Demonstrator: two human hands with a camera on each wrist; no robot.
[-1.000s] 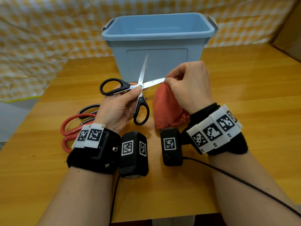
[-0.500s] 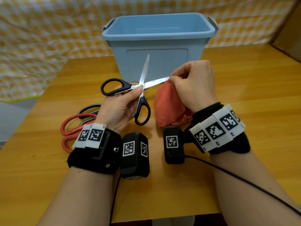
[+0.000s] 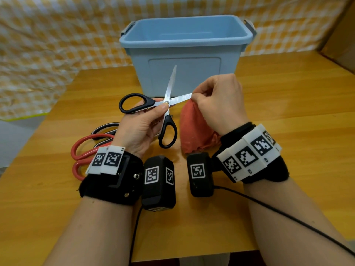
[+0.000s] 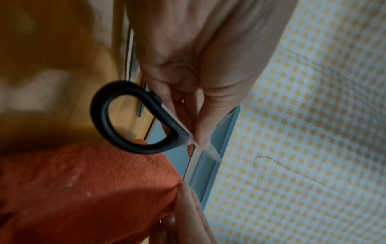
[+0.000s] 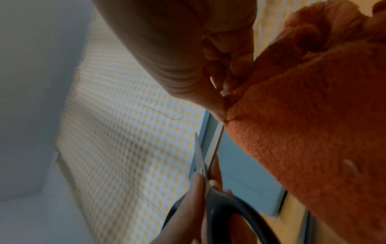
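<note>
Black scissors (image 3: 167,102) are pinched at pivot by L hand (image 3: 140,129), just before blue bin (image 3: 184,73) — blades spread, one up, one rightward into R hand (image 3: 222,104), where orange cloth (image 3: 194,131) is pinched. Open room's seen right of bin.

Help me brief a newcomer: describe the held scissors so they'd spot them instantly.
Start at the blue bin. Just before it, the left hand holds scissors, blades spread wide, one tip pinched in red cloth by the right hand. They are black-looped and lifted, unlike the red-handled pair lying flat.
</note>
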